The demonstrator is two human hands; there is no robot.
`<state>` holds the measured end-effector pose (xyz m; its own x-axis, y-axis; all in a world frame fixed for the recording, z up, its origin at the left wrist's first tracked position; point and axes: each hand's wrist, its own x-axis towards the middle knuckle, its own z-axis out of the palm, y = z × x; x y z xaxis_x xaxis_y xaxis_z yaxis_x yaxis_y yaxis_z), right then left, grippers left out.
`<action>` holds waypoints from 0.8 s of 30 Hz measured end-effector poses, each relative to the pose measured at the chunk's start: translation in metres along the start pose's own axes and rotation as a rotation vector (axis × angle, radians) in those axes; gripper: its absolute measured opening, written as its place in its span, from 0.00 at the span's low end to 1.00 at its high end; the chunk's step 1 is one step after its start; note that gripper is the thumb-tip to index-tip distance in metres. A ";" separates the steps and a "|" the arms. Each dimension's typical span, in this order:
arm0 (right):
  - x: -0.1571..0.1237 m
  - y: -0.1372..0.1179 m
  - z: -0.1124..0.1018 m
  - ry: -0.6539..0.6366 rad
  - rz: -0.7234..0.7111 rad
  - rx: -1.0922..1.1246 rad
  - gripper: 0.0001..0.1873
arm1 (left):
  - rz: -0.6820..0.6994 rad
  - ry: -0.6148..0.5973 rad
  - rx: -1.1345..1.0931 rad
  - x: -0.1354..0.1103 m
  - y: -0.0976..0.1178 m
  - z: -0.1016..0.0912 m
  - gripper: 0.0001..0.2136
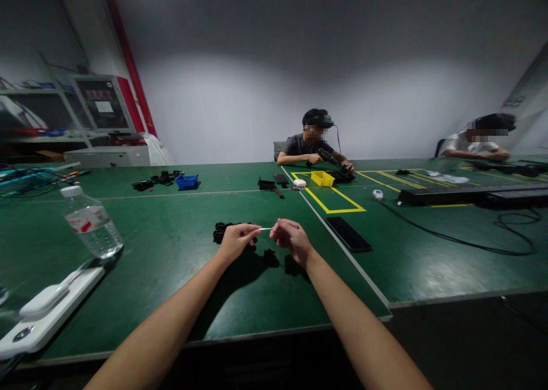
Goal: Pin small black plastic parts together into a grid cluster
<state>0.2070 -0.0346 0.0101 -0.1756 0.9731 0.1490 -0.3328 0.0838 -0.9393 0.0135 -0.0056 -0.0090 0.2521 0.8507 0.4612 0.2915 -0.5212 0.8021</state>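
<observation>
In the middle of the view, a thin, pale rod (266, 229) spans the gap between my two hands above the green table. The fingertips of my left hand (237, 239) pinch its left end. My right hand (293, 240) is curled with its fingers closed at the rod's other end, and a small purple spot shows by those fingers. Small black parts (220, 230) lie in a cluster behind my left hand, which partly hides them. Another black part (270, 257) rests on the table just below the hands.
A black phone (349, 234) lies to the right. A water bottle (93, 223) and a white power strip (55, 307) stand at left. Farther back are a blue bin (187, 182), a yellow bin (322, 179) and black pieces. Two people sit across the table.
</observation>
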 end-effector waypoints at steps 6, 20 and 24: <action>0.000 0.001 0.000 -0.012 0.017 0.005 0.19 | -0.081 -0.013 -0.108 0.000 0.007 -0.001 0.18; -0.005 0.001 0.006 -0.110 -0.072 -0.158 0.16 | -0.200 0.049 -0.224 0.004 0.004 0.002 0.19; -0.006 0.001 0.007 -0.138 -0.082 -0.205 0.14 | -0.159 0.058 -0.214 0.003 0.003 0.004 0.18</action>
<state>0.2009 -0.0420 0.0106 -0.2856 0.9239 0.2548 -0.1585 0.2167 -0.9633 0.0184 -0.0047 -0.0069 0.1638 0.9264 0.3390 0.1203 -0.3598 0.9252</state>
